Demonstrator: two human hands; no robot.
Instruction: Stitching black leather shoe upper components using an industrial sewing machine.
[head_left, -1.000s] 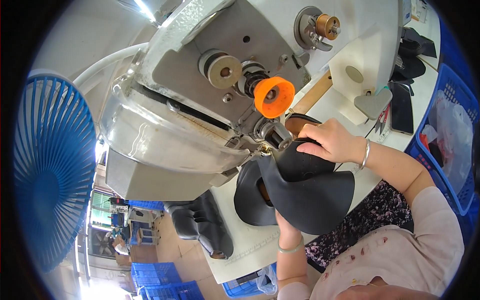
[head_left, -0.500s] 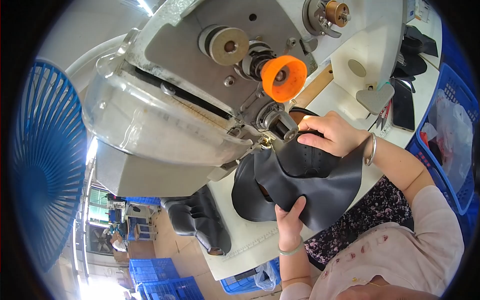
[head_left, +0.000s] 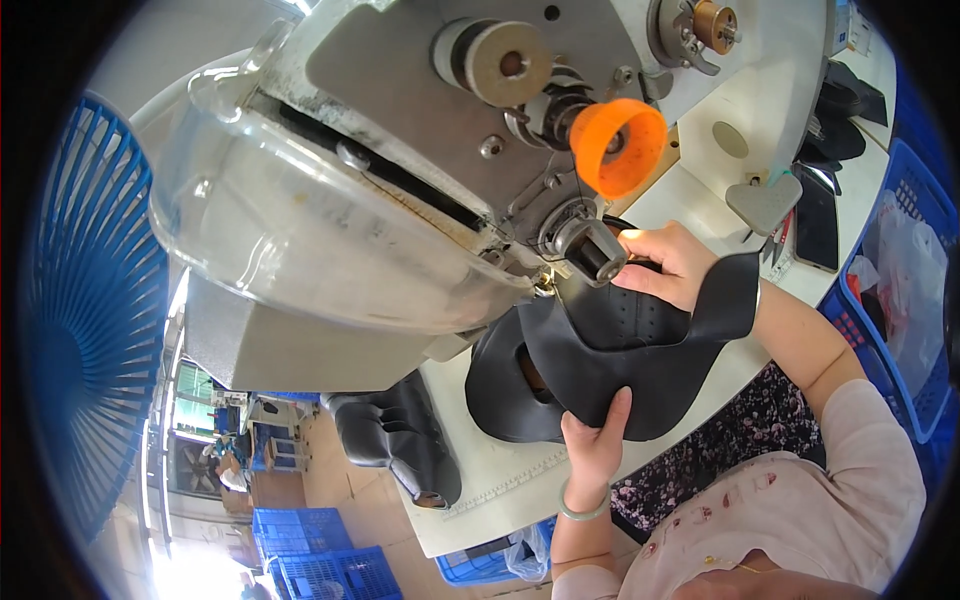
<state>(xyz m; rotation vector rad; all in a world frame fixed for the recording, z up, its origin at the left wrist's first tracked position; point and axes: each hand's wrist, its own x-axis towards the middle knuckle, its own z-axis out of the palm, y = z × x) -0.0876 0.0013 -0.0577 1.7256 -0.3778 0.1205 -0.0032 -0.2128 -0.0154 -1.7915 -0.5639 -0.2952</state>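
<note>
A black leather shoe upper [head_left: 610, 375] with rows of punched holes lies under the needle area of a sewing machine [head_left: 440, 150]. My left hand [head_left: 597, 440] grips its near edge, thumb on top and the other fingers hidden beneath the leather. My right hand [head_left: 672, 262] pinches the far part of the upper beside the machine's presser area, thumb on the leather, fingertips partly hidden by the machine head. A curled flap of the leather stands up in front of my right wrist. Brown lining shows through an opening on the upper's left side.
Stacked black leather pieces [head_left: 390, 435] lie at the table's left end. On the right are a phone [head_left: 817, 228], red-handled snips [head_left: 778, 240] and a blue basket [head_left: 900, 350] with plastic bags. A blue fan [head_left: 85, 330] stands left; an orange cone [head_left: 619, 148] sticks out of the machine.
The shoe upper has turned slightly under the machine, its right flap now raised over my right wrist. My left hand has shifted a little along with it. The whole view has moved slightly.
</note>
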